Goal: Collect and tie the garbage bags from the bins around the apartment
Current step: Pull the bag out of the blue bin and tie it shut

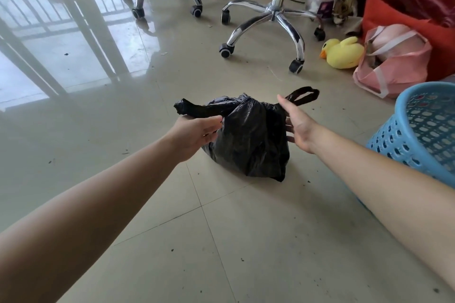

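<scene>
Chrome chair base (pixel 273 13), yellow plush duck (pixel 342 53) beside pink bag (pixel 394 69) on tiled floor (pixel 123 130)

No text, label, brand, number or sign can be read anywhere in the frame. A purple packet (pixel 324 8) in the upper right, among the bags behind the nearer chair base, carries some pale print, but it is too small and blurred to make out.
</scene>
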Action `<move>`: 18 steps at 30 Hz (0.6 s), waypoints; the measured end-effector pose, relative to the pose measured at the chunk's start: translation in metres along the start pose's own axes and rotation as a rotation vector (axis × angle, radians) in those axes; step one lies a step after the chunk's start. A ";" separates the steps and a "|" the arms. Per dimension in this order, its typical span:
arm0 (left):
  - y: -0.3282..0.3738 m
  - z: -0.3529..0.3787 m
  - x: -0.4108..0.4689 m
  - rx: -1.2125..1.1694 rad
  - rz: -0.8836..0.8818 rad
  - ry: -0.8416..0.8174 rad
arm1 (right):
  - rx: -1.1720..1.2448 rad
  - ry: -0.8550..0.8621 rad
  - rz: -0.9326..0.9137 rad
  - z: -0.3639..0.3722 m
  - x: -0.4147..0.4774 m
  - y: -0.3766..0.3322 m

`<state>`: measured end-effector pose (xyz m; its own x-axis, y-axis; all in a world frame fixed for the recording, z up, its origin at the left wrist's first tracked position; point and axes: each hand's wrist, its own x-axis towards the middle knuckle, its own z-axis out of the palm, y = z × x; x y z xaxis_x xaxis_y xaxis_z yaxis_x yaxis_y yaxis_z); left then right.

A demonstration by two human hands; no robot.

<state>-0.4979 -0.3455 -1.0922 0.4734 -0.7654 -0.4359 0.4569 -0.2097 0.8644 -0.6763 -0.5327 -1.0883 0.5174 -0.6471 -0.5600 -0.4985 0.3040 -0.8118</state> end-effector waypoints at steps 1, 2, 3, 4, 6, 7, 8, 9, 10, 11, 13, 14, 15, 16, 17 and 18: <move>-0.002 0.004 0.001 0.018 0.014 0.016 | -0.020 0.001 -0.021 0.004 0.001 0.000; -0.003 0.008 0.002 0.028 0.032 0.039 | -0.026 0.022 -0.042 0.008 0.003 0.000; -0.004 0.011 0.003 0.023 0.054 0.070 | -0.018 0.054 -0.082 0.011 0.005 -0.001; -0.004 0.014 0.004 0.011 0.077 0.106 | -0.002 0.083 -0.129 0.014 0.009 -0.002; -0.003 0.016 0.007 -0.019 0.106 0.163 | 0.048 0.084 -0.232 0.019 0.014 -0.005; -0.003 0.016 0.008 -0.030 0.115 0.178 | 0.055 0.058 -0.272 0.021 0.015 -0.006; -0.003 0.015 0.009 -0.034 0.125 0.187 | 0.037 0.021 -0.299 0.022 0.016 -0.007; -0.004 0.014 0.011 -0.022 0.140 0.196 | 0.007 -0.006 -0.309 0.023 0.016 -0.007; -0.005 0.014 0.014 0.005 0.156 0.209 | -0.018 -0.027 -0.308 0.024 0.017 -0.006; -0.006 0.013 0.016 0.033 0.167 0.229 | -0.039 -0.039 -0.303 0.027 0.016 -0.005; -0.009 0.012 0.020 0.022 0.164 0.279 | -0.070 -0.053 -0.299 0.034 0.013 -0.004; -0.011 0.010 0.022 -0.025 0.145 0.298 | -0.068 -0.062 -0.297 0.037 0.012 -0.005; -0.011 0.009 0.023 -0.080 0.110 0.310 | -0.045 -0.083 -0.291 0.040 0.009 -0.007; -0.011 0.007 0.024 -0.134 0.064 0.310 | -0.007 -0.119 -0.279 0.042 0.007 -0.010; -0.011 0.005 0.025 -0.183 0.016 0.293 | 0.046 -0.164 -0.259 0.044 0.005 -0.013; -0.010 0.004 0.025 -0.228 -0.027 0.263 | 0.110 -0.203 -0.236 0.045 0.003 -0.017</move>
<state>-0.4935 -0.3650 -1.1107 0.6230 -0.5724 -0.5332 0.6144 -0.0638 0.7864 -0.6351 -0.5080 -1.0837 0.7432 -0.5597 -0.3667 -0.2757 0.2433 -0.9300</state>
